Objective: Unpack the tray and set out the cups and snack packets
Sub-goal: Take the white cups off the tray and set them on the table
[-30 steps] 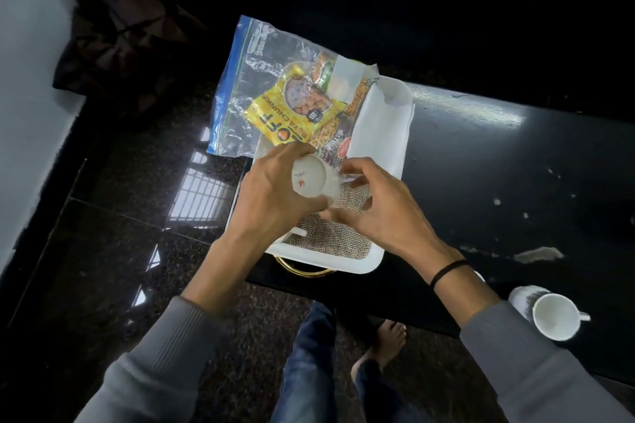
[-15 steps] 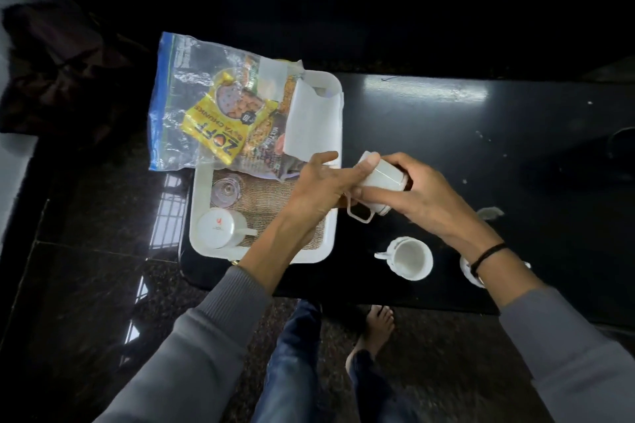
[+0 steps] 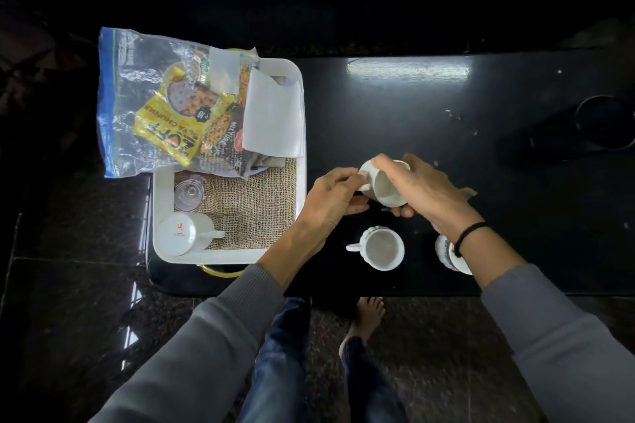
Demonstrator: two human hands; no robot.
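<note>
Head view: my right hand (image 3: 426, 192) wraps the white cup (image 3: 385, 187), left hand (image 3: 331, 199) pinching its handle. Glazed, brittle, likely slippery; I'd grip the body.

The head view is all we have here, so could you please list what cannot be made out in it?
- Cup on the right: mostly hidden under the right wrist.
- Held cup: the right hand covers its far side; whether the left hand grips the handle is unclear.
- Dark round object: too dim to identify.
- Snack packets: labels partly hidden by bag glare.

Tray (image 3: 302, 134) left on table (image 3: 481, 148); cups (image 3: 383, 249) right.
</note>
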